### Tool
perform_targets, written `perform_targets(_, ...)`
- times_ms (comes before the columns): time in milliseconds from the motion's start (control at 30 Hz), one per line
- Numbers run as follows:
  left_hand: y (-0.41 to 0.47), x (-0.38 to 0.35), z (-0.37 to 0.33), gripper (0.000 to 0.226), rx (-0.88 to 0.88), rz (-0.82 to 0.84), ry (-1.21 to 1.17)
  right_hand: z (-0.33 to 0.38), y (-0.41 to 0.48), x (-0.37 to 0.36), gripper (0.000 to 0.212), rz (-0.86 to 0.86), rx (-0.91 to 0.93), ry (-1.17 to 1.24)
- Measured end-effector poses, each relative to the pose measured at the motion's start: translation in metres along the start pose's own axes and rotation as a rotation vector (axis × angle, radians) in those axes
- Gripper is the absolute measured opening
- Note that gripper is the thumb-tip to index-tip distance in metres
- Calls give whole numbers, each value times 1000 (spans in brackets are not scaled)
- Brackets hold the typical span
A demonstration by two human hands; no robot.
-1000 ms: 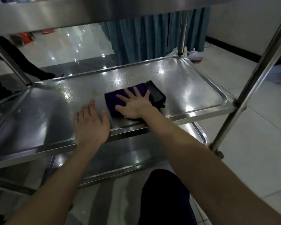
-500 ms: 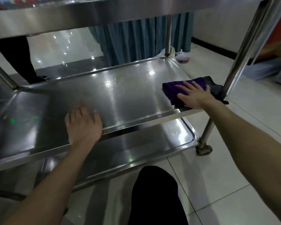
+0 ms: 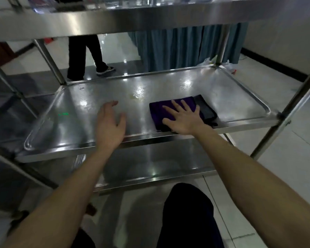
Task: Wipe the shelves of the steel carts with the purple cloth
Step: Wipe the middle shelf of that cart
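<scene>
The right hand (image 3: pixel 184 120), spread flat, drags the cloth (image 3: pixel 157 111) back from the shelf's (image 3: pixel 231 97) right edge. The left hand (image 3: pixel 111 126) is relaxed and open at the front edge, so wiping continues.

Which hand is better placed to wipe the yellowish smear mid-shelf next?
Right. The right hand lies flat on the purple cloth, just right of the smear; the left hand is bare, holding no cloth.

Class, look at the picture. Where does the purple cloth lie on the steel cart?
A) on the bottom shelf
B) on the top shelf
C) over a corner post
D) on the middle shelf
D: the purple cloth lies flat on the middle shelf, pressed under the spread right hand.
</scene>
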State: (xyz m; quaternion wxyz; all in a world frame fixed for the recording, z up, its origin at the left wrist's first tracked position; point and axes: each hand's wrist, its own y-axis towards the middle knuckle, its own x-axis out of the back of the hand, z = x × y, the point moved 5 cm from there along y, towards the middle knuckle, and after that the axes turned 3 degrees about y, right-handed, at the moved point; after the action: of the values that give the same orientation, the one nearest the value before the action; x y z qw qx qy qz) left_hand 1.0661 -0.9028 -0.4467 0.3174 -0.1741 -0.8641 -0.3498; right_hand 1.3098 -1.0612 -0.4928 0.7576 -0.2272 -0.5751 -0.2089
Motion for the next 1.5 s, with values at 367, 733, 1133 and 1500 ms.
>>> perform_targets(367,19,66,144,85,146,212,520,-6,12,-2,104,11,-124,25)
perform_targets(733,14,68,139,81,151,160,491,166,87,-28,101,57,-26,-1)
perform_targets(1133,19,79,148,63,169,80,437,255,26,-55,88,64,267,8)
perform_targets(1500,16,80,148,80,111,-7,356,244,-45,-50,82,-152,404,-68)
